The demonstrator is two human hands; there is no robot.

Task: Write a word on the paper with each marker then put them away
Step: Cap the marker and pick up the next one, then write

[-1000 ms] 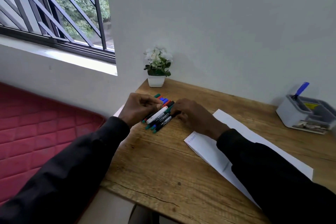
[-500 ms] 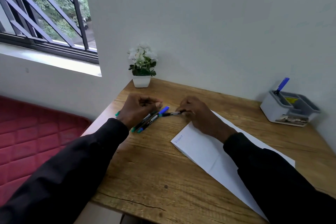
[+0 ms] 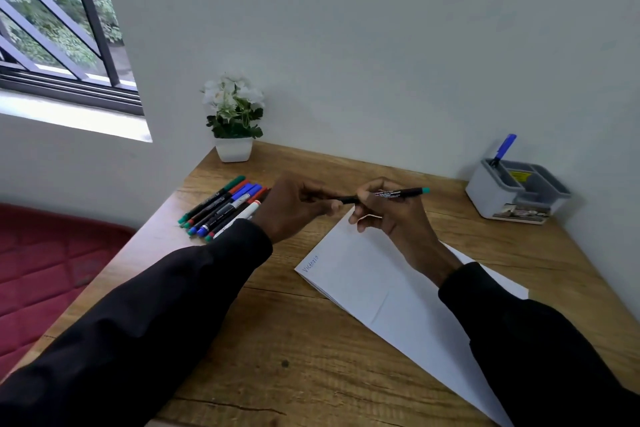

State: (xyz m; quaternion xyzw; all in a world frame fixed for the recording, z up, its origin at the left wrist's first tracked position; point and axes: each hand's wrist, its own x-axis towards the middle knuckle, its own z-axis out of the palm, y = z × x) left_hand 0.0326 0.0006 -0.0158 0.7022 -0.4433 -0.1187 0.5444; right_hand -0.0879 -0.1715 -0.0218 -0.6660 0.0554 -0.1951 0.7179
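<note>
Plain pale grey wall [image 3: 381,45] behind wood-grain surface [image 3: 284,340]. Black-barred window [image 3: 52,21] upper left, daylight on white sill [image 3: 72,118], green foliage outside. Red quilted mattress [image 3: 45,274] lower left.

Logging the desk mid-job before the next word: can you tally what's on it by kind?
Markers lying in the row: at least 6, the sleeve may hide more
Green-ended marker, held: 1
Blue marker standing in the organizer: 1
Paper: 1
Potted plant: 1
Desk organizer: 1
Total: at least 11
</note>
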